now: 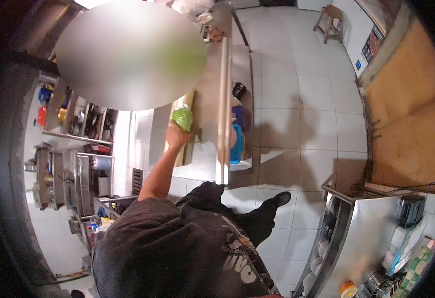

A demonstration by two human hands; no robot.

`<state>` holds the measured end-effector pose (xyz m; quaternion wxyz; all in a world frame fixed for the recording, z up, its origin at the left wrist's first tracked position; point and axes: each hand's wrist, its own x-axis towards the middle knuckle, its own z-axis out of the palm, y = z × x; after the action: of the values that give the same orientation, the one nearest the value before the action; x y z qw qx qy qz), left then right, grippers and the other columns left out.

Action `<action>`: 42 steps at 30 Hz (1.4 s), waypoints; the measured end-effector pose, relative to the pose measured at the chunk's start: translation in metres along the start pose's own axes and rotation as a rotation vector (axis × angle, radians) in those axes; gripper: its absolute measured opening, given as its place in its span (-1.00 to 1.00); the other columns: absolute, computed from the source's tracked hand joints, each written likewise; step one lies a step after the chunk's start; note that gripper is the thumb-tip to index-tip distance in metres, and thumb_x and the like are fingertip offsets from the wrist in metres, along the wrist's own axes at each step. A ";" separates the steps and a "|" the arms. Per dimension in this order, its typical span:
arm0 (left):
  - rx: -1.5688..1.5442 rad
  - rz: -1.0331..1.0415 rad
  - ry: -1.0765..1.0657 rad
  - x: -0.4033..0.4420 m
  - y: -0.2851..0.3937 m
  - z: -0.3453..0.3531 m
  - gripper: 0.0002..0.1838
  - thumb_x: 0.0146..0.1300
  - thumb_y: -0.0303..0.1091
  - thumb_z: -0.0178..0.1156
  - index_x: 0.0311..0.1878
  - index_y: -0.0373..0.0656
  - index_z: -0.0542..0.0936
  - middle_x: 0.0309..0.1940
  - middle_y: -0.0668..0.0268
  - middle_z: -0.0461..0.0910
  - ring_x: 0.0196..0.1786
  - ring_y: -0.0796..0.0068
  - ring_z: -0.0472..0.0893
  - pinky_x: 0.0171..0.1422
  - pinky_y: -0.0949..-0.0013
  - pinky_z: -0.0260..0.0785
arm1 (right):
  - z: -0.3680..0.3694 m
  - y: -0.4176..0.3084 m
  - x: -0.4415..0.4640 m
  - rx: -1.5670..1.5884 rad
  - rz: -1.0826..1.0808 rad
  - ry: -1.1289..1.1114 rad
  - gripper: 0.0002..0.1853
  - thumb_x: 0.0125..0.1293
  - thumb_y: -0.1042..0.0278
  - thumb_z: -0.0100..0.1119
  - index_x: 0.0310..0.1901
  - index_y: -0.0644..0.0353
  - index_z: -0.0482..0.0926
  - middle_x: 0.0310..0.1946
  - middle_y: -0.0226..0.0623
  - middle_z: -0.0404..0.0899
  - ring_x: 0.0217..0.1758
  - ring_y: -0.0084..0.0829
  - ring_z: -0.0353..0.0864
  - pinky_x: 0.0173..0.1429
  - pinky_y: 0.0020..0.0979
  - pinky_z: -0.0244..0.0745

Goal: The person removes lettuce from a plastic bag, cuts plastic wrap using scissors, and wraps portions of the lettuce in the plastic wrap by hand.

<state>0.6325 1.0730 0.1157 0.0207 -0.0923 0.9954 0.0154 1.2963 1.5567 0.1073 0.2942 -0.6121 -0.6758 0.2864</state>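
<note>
My left hand (176, 135) reaches forward from the dark shirt sleeve. Its fingers are closed around a rounded, bright green bundle (182, 118); whether it is a leafy vegetable or something wrapped in plastic is too small to tell. Beneath the hand and bundle lies a long yellowish board (180, 158) on a metal table (205, 107). My right hand does not show anywhere in the picture.
A pale rail (224, 99) runs along the table's right side, with a blue container (237, 145) below. Shelves (81, 107) stand left, a steel cabinet (366, 233) right. A stool (330, 24) stands far off. A large blurred oval hides the upper left.
</note>
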 end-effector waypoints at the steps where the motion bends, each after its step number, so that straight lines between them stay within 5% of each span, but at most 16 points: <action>1: -0.041 0.050 -0.005 0.004 -0.010 0.000 0.19 -0.34 0.24 0.58 0.27 -0.33 0.25 0.00 -0.15 0.58 0.05 -0.12 0.62 0.11 0.03 0.51 | 0.009 -0.021 -0.026 0.086 0.032 -0.015 -0.57 0.30 0.11 0.08 0.16 0.04 0.52 0.25 0.15 0.32 0.27 0.12 0.39 0.19 0.20 0.36; 7: -0.469 0.234 -0.237 0.058 -0.088 -0.017 -0.03 -0.24 -0.04 0.50 0.21 -0.45 0.35 -0.01 -0.21 0.60 0.05 -0.14 0.62 0.14 0.09 0.49 | 0.064 -0.132 -0.166 0.457 0.225 -0.067 -0.54 0.30 0.09 0.08 0.20 0.04 0.49 0.34 0.22 0.22 0.32 0.16 0.33 0.22 0.26 0.31; 9: -0.671 0.153 -0.481 0.081 -0.118 -0.018 -0.05 -0.17 -0.07 0.52 0.26 -0.42 0.35 0.01 -0.03 0.61 0.08 0.18 0.61 0.20 0.16 0.45 | 0.069 -0.162 -0.211 0.681 0.295 -0.100 -0.52 0.30 0.09 0.08 0.22 0.05 0.48 0.36 0.24 0.19 0.33 0.18 0.31 0.22 0.28 0.29; 10: -1.042 0.162 -0.671 0.093 -0.136 -0.005 -0.22 -0.02 -0.20 0.45 0.25 -0.37 0.39 0.00 0.09 0.60 0.06 0.33 0.61 0.18 0.24 0.48 | 0.066 -0.174 -0.233 0.825 0.326 -0.137 -0.52 0.30 0.08 0.08 0.22 0.05 0.48 0.38 0.25 0.18 0.34 0.18 0.30 0.23 0.29 0.29; 11: -1.056 0.161 -0.682 0.111 -0.155 -0.001 -0.22 -0.02 -0.20 0.45 0.25 -0.37 0.39 0.00 0.09 0.60 0.06 0.33 0.61 0.18 0.24 0.48 | 0.064 -0.185 -0.257 0.993 0.370 -0.181 -0.51 0.30 0.08 0.08 0.23 0.05 0.48 0.39 0.26 0.16 0.35 0.19 0.29 0.23 0.30 0.28; 12: -1.152 0.480 -0.699 0.118 -0.169 0.007 -0.30 0.06 -0.27 0.38 0.26 -0.34 0.38 -0.01 0.12 0.60 0.05 0.36 0.61 0.16 0.28 0.48 | 0.061 -0.190 -0.276 1.181 0.436 -0.265 -0.50 0.30 0.08 0.08 0.24 0.05 0.47 0.40 0.28 0.14 0.36 0.20 0.28 0.24 0.31 0.27; 14: -1.660 0.115 -1.054 0.100 -0.175 -0.017 -0.46 0.21 -0.42 0.19 0.27 -0.27 0.37 -0.01 0.17 0.58 0.00 0.32 0.63 0.12 0.28 0.53 | 0.074 -0.193 -0.319 1.516 0.588 -0.539 -0.49 0.30 0.07 0.08 0.25 0.06 0.47 0.43 0.30 0.11 0.38 0.21 0.25 0.25 0.33 0.25; 17: -1.832 -0.079 -1.101 0.110 -0.194 0.021 -0.46 0.21 -0.42 0.16 0.28 -0.23 0.36 0.00 0.17 0.58 -0.03 0.26 0.65 0.09 0.17 0.58 | 0.151 -0.210 -0.397 1.536 0.616 -0.937 -0.62 0.40 0.04 0.04 0.18 -0.07 0.51 0.47 0.09 0.15 0.53 0.10 0.09 0.45 0.37 -0.03; 20: -1.854 -0.078 -1.158 0.120 -0.214 0.036 -0.49 0.19 -0.37 0.14 0.24 -0.21 0.39 -0.02 0.15 0.58 -0.05 0.24 0.66 0.06 0.09 0.61 | 0.210 -0.300 -0.475 1.502 0.748 -0.740 -0.70 0.34 0.00 0.15 0.00 -0.11 0.59 0.42 0.06 0.22 0.52 0.12 0.10 0.43 0.41 0.01; 25: -1.954 -0.223 -1.292 0.138 -0.235 0.054 -0.52 0.17 -0.28 0.11 0.16 -0.25 0.45 -0.09 0.12 0.61 -0.07 0.18 0.66 0.06 0.06 0.57 | 0.278 -0.301 -0.537 1.422 0.715 -0.575 -0.73 0.37 -0.04 0.12 -0.06 -0.13 0.62 0.39 0.07 0.29 0.48 0.23 0.15 0.38 0.49 0.07; 26: -1.956 -0.099 -1.269 0.141 -0.242 0.052 -0.54 0.17 -0.28 0.12 0.15 -0.23 0.45 -0.11 0.15 0.61 -0.10 0.22 0.66 0.01 0.11 0.59 | 0.280 -0.310 -0.551 1.506 0.742 -0.750 -0.71 0.41 -0.07 0.07 -0.06 -0.11 0.61 0.34 0.12 0.34 0.42 0.22 0.24 0.35 0.48 0.14; 28: -1.929 -0.083 -1.276 0.141 -0.251 0.047 -0.53 0.17 -0.26 0.13 0.14 -0.24 0.45 -0.10 0.14 0.61 -0.11 0.21 0.66 0.01 0.12 0.59 | 0.281 -0.321 -0.583 1.572 0.715 -0.939 -0.65 0.46 -0.12 -0.04 -0.01 -0.12 0.61 0.23 0.23 0.44 0.26 0.26 0.45 0.27 0.48 0.27; 31: -1.900 -0.087 -1.248 0.150 -0.270 0.051 -0.52 0.16 -0.24 0.14 0.14 -0.26 0.45 -0.10 0.13 0.62 -0.12 0.19 0.66 0.00 0.13 0.58 | 0.268 -0.313 -0.636 1.610 0.710 -1.041 -0.61 0.48 -0.13 -0.10 0.05 -0.13 0.60 0.22 0.28 0.43 0.28 0.29 0.42 0.27 0.47 0.27; 32: -1.919 -0.091 -1.236 0.154 -0.270 0.056 -0.51 0.15 -0.24 0.16 0.13 -0.27 0.46 -0.11 0.13 0.62 -0.13 0.18 0.66 -0.01 0.15 0.58 | 0.261 -0.311 -0.656 1.642 0.609 -1.098 -0.52 0.51 -0.20 -0.28 0.08 -0.16 0.60 0.22 0.25 0.46 0.32 0.31 0.39 0.32 0.46 0.19; 38: -1.980 -0.055 -1.306 0.164 -0.286 0.075 -0.52 0.11 -0.25 0.17 0.10 -0.26 0.48 -0.13 0.16 0.63 -0.13 0.18 0.65 -0.01 0.17 0.56 | 0.203 -0.311 -0.786 1.677 0.526 -1.010 -0.50 0.49 -0.16 -0.23 0.17 -0.06 0.55 0.27 0.37 0.35 0.38 0.32 0.30 0.33 0.47 0.16; 42: -2.010 -0.069 -1.311 0.164 -0.280 0.077 -0.52 0.11 -0.26 0.15 0.11 -0.24 0.48 -0.11 0.15 0.63 -0.08 0.17 0.64 0.06 0.11 0.52 | 0.177 -0.348 -0.827 1.567 0.478 -0.929 -0.49 0.39 -0.03 0.02 0.13 0.25 0.55 0.23 0.45 0.36 0.34 0.28 0.37 0.38 0.35 0.18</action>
<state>0.5264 0.7703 0.0245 0.4425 -0.0684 0.3353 0.8289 0.9985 0.6982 0.2110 0.2567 -0.1867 -0.1968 0.9276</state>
